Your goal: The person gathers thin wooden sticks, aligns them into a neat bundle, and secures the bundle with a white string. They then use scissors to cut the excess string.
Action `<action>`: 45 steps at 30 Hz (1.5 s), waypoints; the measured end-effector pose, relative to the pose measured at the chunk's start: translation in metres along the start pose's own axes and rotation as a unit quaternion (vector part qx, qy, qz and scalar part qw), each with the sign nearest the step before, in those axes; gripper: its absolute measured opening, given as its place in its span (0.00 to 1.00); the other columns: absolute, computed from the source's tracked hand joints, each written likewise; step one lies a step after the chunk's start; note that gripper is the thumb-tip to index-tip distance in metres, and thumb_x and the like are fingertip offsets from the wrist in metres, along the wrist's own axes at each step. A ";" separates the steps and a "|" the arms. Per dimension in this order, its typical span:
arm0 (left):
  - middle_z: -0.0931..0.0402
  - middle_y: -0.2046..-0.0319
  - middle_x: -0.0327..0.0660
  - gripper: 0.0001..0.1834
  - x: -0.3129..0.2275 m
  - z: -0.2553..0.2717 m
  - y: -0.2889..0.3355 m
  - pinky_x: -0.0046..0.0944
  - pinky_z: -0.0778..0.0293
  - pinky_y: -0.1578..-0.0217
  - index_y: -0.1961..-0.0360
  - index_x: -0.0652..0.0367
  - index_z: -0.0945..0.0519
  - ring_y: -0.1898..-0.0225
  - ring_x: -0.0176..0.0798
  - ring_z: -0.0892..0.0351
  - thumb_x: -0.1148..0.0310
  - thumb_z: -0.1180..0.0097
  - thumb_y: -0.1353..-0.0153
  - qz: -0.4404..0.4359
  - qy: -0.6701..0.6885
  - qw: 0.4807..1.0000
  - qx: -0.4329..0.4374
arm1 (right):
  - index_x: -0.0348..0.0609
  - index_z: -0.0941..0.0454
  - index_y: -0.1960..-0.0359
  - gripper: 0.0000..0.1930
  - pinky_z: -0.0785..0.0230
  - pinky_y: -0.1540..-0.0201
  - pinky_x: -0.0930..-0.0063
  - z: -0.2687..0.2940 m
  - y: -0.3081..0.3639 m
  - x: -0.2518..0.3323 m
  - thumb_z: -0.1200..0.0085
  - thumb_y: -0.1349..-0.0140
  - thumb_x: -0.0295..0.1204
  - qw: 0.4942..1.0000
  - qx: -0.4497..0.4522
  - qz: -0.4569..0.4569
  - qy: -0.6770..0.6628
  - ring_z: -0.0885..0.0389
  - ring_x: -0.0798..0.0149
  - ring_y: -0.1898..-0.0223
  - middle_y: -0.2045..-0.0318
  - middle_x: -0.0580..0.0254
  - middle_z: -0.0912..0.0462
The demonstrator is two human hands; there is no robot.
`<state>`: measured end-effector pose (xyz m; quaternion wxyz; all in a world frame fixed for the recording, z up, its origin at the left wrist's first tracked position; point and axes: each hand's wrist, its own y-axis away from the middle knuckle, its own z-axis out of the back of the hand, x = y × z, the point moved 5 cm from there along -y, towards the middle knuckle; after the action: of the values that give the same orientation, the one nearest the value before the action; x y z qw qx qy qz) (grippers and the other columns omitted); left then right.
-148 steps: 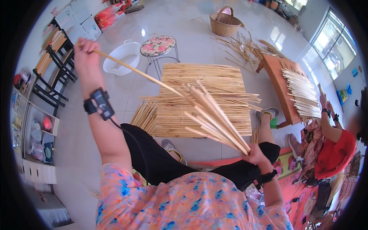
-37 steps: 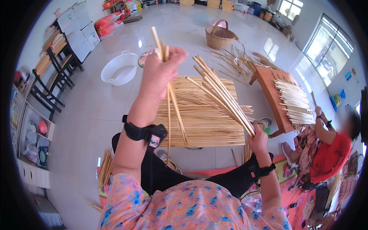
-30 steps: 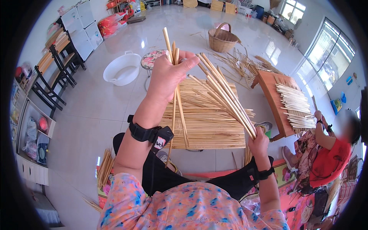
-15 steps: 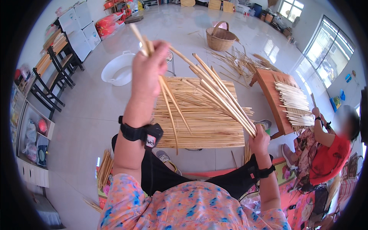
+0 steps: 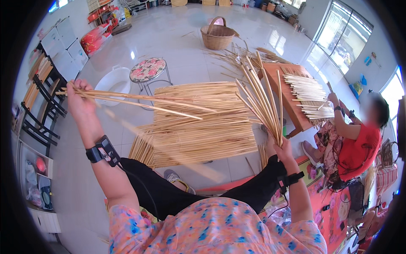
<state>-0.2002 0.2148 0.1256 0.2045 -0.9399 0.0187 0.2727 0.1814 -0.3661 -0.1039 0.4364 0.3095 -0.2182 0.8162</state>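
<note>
Out to the left, raised and away from the body, the left hand (image 5: 81, 101) has its fingers curled round a few long sticks (image 5: 127, 95), which point rightward, their far ends over the layer of sticks (image 5: 203, 144) set out side by side in front of the knees. And the right hand (image 5: 284, 150) is closed firmly round the lower end of a bundle of sticks (image 5: 272, 120) that fans upward, well apart from the left's. A blurred pale streak (image 5: 186, 161) slants across the layer, too smeared to make out. Look at the crowd around it: the flowered stool (image 5: 148, 69) stands just beyond the layer's far left corner, overlapping the white tub (image 5: 116, 78), and the left hand's sticks cross in front of both. Black chairs (image 5: 42, 101) line the left side. On the right, the fan hides part of the brown table (image 5: 292, 112), whose top carries a row of pale sticks (image 5: 304, 91); a co-worker in red (image 5: 359, 148) sits next to it, arms reaching toward that row. Further back, loose sticks (image 5: 230, 59) litter the floor near the handled basket (image 5: 217, 38). Closest in, black-trousered legs (image 5: 139, 182) spread wide on either side of the layer's near edge.
</note>
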 end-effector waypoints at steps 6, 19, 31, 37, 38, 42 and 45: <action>0.40 0.81 0.27 0.14 0.058 -0.049 0.052 0.27 0.46 0.82 0.70 0.51 0.31 0.84 0.23 0.44 0.58 0.39 0.36 0.099 -0.068 0.990 0.073 | 0.36 0.22 0.53 0.18 0.28 0.64 0.64 -0.028 -0.008 0.017 0.50 0.47 0.24 0.985 0.060 0.148 -0.065 0.18 0.53 0.69 0.72 0.45 0.19; 0.33 0.76 0.28 0.21 0.100 -0.172 0.148 0.22 0.45 0.81 0.52 0.67 0.21 0.81 0.20 0.42 0.66 0.33 0.43 0.230 -0.198 0.872 0.384 | 0.36 0.25 0.70 0.04 0.37 0.73 0.73 -0.070 0.019 0.086 0.46 0.48 0.22 0.918 0.269 0.119 -0.266 0.32 0.72 0.75 0.79 0.66 0.27; 0.33 0.79 0.32 0.17 0.072 -0.176 0.111 0.29 0.37 0.79 0.55 0.63 0.21 0.83 0.26 0.37 0.58 0.48 0.30 0.102 -0.140 0.954 0.245 | 0.40 0.27 0.70 0.08 0.37 0.70 0.77 -0.065 0.024 0.081 0.47 0.55 0.21 0.907 0.239 0.048 -0.343 0.30 0.71 0.73 0.76 0.68 0.28; 0.30 0.83 0.32 0.09 0.065 -0.190 0.126 0.25 0.34 0.84 0.61 0.59 0.26 0.85 0.26 0.30 0.63 0.48 0.29 0.027 -0.166 0.963 0.212 | 0.39 0.27 0.70 0.05 0.39 0.70 0.78 -0.058 0.022 0.079 0.47 0.50 0.21 0.922 0.208 0.039 -0.324 0.32 0.73 0.73 0.75 0.70 0.30; 0.30 0.83 0.33 0.08 0.075 -0.188 0.129 0.26 0.33 0.84 0.60 0.58 0.26 0.84 0.27 0.29 0.64 0.48 0.29 0.018 -0.191 0.956 0.222 | 0.38 0.27 0.71 0.05 0.39 0.70 0.78 -0.060 0.024 0.078 0.48 0.51 0.21 0.917 0.206 0.023 -0.342 0.32 0.73 0.73 0.76 0.70 0.30; 0.27 0.82 0.34 0.06 0.113 -0.178 0.139 0.26 0.30 0.81 0.57 0.59 0.25 0.83 0.27 0.27 0.68 0.49 0.30 0.012 -0.250 0.934 0.256 | 0.38 0.28 0.71 0.04 0.40 0.70 0.79 -0.061 0.025 0.079 0.48 0.50 0.20 0.917 0.213 0.027 -0.335 0.32 0.73 0.73 0.76 0.70 0.30; 0.26 0.79 0.36 0.10 0.136 -0.163 0.146 0.27 0.29 0.76 0.56 0.61 0.23 0.80 0.28 0.27 0.67 0.49 0.30 0.026 -0.288 0.913 0.288 | 0.38 0.28 0.72 0.03 0.40 0.71 0.78 -0.060 0.026 0.086 0.49 0.50 0.20 0.924 0.176 0.026 -0.340 0.33 0.74 0.73 0.77 0.70 0.30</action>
<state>-0.0238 0.0266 0.1256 0.4558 -0.7204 0.0609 0.5193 0.1036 -0.2931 -0.0890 0.2536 0.6344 -0.2140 0.6982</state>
